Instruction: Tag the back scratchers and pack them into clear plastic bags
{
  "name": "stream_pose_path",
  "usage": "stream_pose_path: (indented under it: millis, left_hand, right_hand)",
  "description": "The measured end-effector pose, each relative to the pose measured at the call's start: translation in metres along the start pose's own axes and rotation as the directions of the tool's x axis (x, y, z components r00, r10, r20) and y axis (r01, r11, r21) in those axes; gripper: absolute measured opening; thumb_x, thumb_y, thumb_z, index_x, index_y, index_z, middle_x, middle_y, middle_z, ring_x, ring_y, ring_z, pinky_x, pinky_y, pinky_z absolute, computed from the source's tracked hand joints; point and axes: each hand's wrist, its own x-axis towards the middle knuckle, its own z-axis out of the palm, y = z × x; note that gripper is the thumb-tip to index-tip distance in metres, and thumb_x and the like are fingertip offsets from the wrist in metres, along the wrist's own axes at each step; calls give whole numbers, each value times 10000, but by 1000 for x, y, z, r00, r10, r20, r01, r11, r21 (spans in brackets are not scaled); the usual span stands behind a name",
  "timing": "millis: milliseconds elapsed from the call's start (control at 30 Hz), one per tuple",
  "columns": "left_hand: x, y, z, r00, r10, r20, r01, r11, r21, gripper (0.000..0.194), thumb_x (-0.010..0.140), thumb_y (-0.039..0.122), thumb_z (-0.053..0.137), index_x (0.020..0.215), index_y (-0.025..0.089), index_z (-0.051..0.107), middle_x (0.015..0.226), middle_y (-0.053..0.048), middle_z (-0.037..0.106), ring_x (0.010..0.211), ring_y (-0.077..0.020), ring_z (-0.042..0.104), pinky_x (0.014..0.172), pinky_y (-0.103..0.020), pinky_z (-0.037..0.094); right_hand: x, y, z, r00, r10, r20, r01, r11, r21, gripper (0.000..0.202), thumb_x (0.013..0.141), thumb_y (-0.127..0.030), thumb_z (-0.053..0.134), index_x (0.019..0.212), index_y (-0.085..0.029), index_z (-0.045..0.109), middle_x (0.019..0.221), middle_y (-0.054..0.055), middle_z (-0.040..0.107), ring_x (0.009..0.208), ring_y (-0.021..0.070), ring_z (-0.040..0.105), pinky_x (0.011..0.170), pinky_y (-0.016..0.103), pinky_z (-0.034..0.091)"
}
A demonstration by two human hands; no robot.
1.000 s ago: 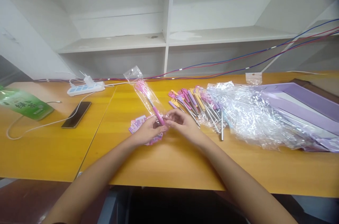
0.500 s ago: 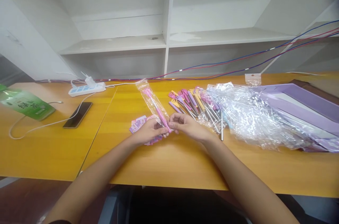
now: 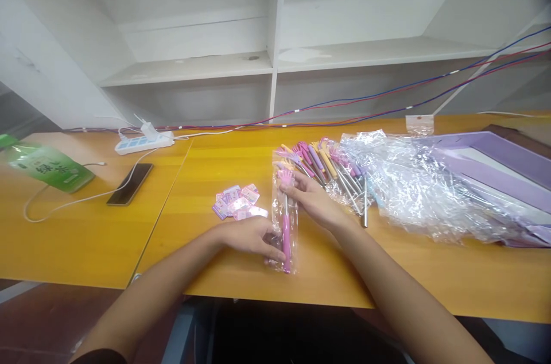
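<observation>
A pink back scratcher [image 3: 286,235] with a small hand-shaped head lies lengthwise inside a clear plastic bag [image 3: 275,192]. My left hand [image 3: 253,237] pinches its handle near the lower end. Up at the head, my right hand [image 3: 313,198] grips the bagged scratcher between thumb and fingers. Left of the bag, small pink and purple printed cards [image 3: 236,202] lie in a loose heap. Beyond my right hand is a pile of pink, purple and yellow back scratchers [image 3: 321,162] with metal shafts.
Clear plastic bags [image 3: 413,186] are heaped at the right, against a purple box [image 3: 512,151]. On the left are a phone [image 3: 130,184], a power strip [image 3: 144,143] with white cables, and a green bottle [image 3: 49,166]. White shelving [image 3: 189,71] stands behind the wooden table [image 3: 206,157].
The bagged scratcher has turned from slanted to nearly upright in view and come nearer. My right hand has moved from the handle end to the head; the cards are now uncovered.
</observation>
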Motion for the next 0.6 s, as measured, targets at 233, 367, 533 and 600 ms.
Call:
stream_pose_path:
  millis: [233, 367, 533, 600]
  left_hand:
    - [10, -15, -9, 765, 167, -622, -258, 964, -59, 511, 977, 560, 665, 1368, 250, 554, 1211, -127, 688, 962, -212, 712, 787, -343, 586]
    - [11, -17, -19, 519, 290, -804, -366, 926, 98, 477, 980, 479, 690, 1377, 257, 546, 1214, -95, 685, 1016, -191, 691, 906, -341, 562]
    - [11, -18, -23, 499, 279, -820, -359, 928, 97, 277, 969, 337, 693, 1204, 189, 677, 1265, -120, 707, 1174, -238, 695, 1000, -350, 537]
    - [13, -19, -22, 495, 271, -825, -374, 924, 79, 284, 942, 281, 700, 1208, 183, 684, 1256, -122, 722, 1149, -233, 713, 991, -350, 545]
  right_hand:
    - [0, 2, 0, 974, 32, 222, -20, 998, -54, 475, 832, -543, 829, 1113, -192, 674, 785, -12, 662, 613, 120, 575, 583, 270, 490]
    - [-3, 4, 8, 931, 76, 356, -56, 996, -66, 512, 857, -518, 817, 1226, -186, 692, 818, -2, 691, 645, 126, 607, 636, 286, 542]
    - [-7, 7, 16, 904, 102, 416, -65, 993, -102, 451, 844, -497, 834, 1149, -187, 714, 976, 48, 752, 780, 170, 675, 715, 314, 574]
    - [-7, 9, 16, 901, 97, 423, -55, 992, -112, 429, 851, -488, 828, 1146, -197, 715, 997, 51, 751, 816, 182, 679, 732, 323, 576]
